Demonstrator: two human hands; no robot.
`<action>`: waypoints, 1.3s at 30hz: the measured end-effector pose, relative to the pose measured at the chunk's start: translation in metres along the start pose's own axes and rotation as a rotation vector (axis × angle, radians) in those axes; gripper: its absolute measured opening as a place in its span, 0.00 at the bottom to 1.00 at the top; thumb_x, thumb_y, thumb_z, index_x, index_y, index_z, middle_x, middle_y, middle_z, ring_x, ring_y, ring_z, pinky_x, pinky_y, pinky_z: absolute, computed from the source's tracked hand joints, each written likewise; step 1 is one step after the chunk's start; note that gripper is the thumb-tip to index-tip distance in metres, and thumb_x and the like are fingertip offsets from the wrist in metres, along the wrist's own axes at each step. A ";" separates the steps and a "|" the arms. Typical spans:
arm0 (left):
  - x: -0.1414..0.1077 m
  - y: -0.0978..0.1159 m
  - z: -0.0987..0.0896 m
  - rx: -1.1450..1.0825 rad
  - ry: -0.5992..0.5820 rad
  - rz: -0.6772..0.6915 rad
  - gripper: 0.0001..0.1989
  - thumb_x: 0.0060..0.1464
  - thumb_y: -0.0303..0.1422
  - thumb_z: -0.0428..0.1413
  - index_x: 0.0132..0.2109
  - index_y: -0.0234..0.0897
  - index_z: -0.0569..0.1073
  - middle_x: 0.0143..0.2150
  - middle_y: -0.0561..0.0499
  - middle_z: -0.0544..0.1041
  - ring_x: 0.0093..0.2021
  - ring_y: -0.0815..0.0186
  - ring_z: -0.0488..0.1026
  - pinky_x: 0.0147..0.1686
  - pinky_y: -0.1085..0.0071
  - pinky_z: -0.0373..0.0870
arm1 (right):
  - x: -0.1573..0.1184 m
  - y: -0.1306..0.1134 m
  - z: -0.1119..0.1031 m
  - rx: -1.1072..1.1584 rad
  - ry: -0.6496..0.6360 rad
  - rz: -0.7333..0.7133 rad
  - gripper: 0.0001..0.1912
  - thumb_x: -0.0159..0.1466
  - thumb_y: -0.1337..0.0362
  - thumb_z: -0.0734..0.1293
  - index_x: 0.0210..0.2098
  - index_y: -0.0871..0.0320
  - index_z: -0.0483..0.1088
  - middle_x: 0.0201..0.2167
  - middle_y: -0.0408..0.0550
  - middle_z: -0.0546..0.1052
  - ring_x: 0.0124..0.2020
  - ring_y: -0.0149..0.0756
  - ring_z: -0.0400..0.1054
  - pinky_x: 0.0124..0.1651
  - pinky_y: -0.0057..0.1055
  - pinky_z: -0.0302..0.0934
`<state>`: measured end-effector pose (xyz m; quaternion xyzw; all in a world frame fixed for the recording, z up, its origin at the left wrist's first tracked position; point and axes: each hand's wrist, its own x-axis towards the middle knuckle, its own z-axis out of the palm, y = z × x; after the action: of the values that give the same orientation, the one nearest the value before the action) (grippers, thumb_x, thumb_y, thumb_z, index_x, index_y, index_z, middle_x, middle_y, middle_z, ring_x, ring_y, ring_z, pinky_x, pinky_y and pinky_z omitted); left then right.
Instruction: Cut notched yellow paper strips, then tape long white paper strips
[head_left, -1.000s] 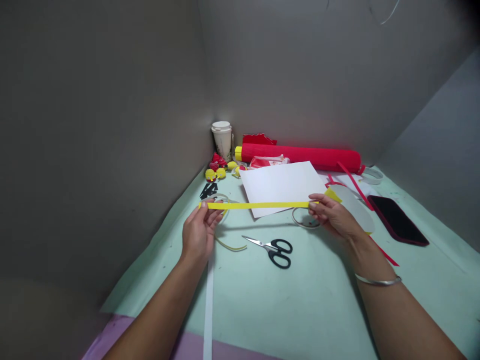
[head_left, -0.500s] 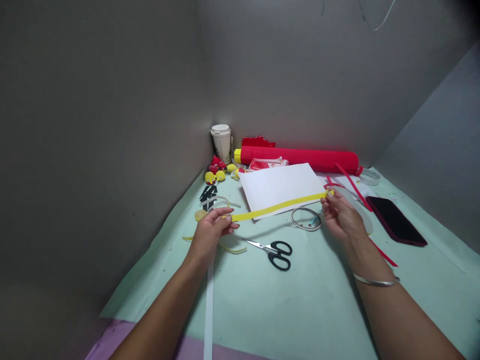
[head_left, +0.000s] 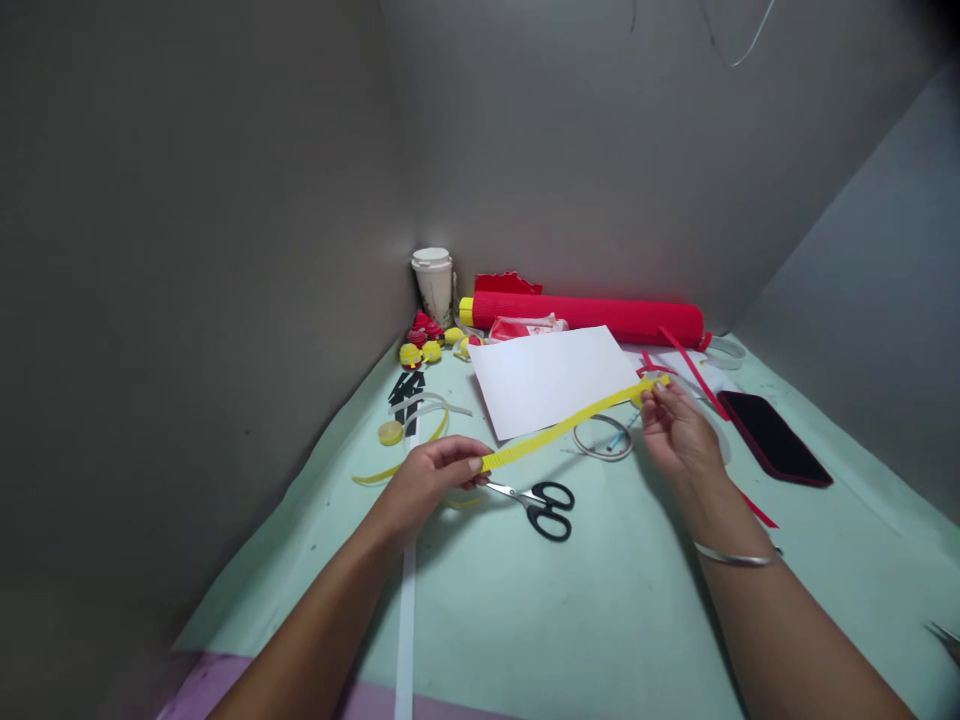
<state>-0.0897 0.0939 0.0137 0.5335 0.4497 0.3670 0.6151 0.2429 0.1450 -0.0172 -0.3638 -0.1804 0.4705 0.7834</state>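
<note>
A yellow crepe-paper strip point(head_left: 559, 430) stretches on a slant between my two hands, its right end higher in view. My left hand point(head_left: 442, 475) pinches the near end between thumb and fingers. At the far end, my right hand point(head_left: 679, 425) grips the strip, with a silver bangle on that wrist. Black-handled scissors point(head_left: 547, 505) lie on the table just right of my left hand, their blade tips partly hidden by it. Behind the strip lies a white paper sheet point(head_left: 547, 375). A ring-shaped coil point(head_left: 602, 440) rests below the strip, near my right hand.
A red roll point(head_left: 592, 313) and a lidded paper cup point(head_left: 433, 285) stand by the wall. Small red-and-yellow pieces point(head_left: 420, 350), black strips point(head_left: 405, 395) and a tape roll point(head_left: 390, 433) lie at left. A phone point(head_left: 776, 435) is at right; tweezer-like tips point(head_left: 943, 635) show at the edge.
My left hand has moved lower and slightly right, so the yellow strip now slants more. The view has shifted a little, bringing metal tips in at the right edge.
</note>
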 end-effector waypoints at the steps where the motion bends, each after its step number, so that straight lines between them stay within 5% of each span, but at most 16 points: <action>1: 0.000 0.000 0.000 0.000 0.000 -0.002 0.11 0.52 0.35 0.60 0.42 0.35 0.77 0.34 0.49 0.78 0.36 0.66 0.72 0.41 0.69 0.64 | 0.000 0.000 0.000 0.001 -0.004 -0.004 0.12 0.54 0.76 0.72 0.36 0.58 0.70 0.30 0.39 0.75 0.28 0.21 0.73 0.30 0.10 0.70; 7: -0.001 0.006 0.001 0.038 -0.042 -0.081 0.14 0.50 0.35 0.61 0.44 0.35 0.76 0.34 0.49 0.78 0.36 0.66 0.72 0.41 0.70 0.63 | 0.001 0.002 -0.001 -0.003 -0.031 -0.021 0.13 0.56 0.79 0.68 0.37 0.58 0.70 0.32 0.41 0.75 0.32 0.23 0.74 0.36 0.13 0.73; 14: -0.009 0.006 0.007 0.165 -0.425 -0.120 0.18 0.51 0.35 0.60 0.50 0.38 0.75 0.32 0.52 0.73 0.32 0.68 0.68 0.34 0.71 0.61 | -0.003 0.001 -0.001 -0.039 -0.061 -0.014 0.15 0.54 0.77 0.70 0.40 0.58 0.70 0.35 0.42 0.76 0.33 0.23 0.74 0.35 0.11 0.71; 25: -0.023 -0.012 0.056 0.220 -0.741 -0.211 0.16 0.45 0.31 0.62 0.44 0.38 0.75 0.31 0.54 0.73 0.29 0.68 0.69 0.30 0.73 0.63 | -0.018 0.008 0.014 -0.174 -0.142 0.008 0.20 0.50 0.71 0.75 0.42 0.57 0.71 0.28 0.39 0.76 0.26 0.24 0.72 0.28 0.13 0.70; 36: -0.022 -0.024 0.068 0.034 -0.741 -0.228 0.16 0.46 0.31 0.62 0.45 0.36 0.74 0.30 0.54 0.72 0.27 0.72 0.65 0.29 0.75 0.60 | -0.040 0.024 0.030 -0.233 -0.242 0.021 0.20 0.52 0.65 0.76 0.44 0.56 0.71 0.27 0.39 0.77 0.29 0.26 0.74 0.33 0.18 0.71; 39: -0.021 -0.029 0.068 -0.019 -0.730 -0.231 0.22 0.46 0.28 0.62 0.50 0.36 0.73 0.31 0.54 0.72 0.28 0.73 0.66 0.30 0.76 0.61 | -0.048 0.023 0.036 -0.241 -0.297 0.028 0.23 0.52 0.64 0.76 0.47 0.54 0.70 0.36 0.42 0.79 0.37 0.30 0.76 0.38 0.21 0.71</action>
<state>-0.0328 0.0473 -0.0097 0.5693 0.2548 0.0852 0.7770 0.1827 0.1242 -0.0071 -0.3840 -0.3441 0.5049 0.6923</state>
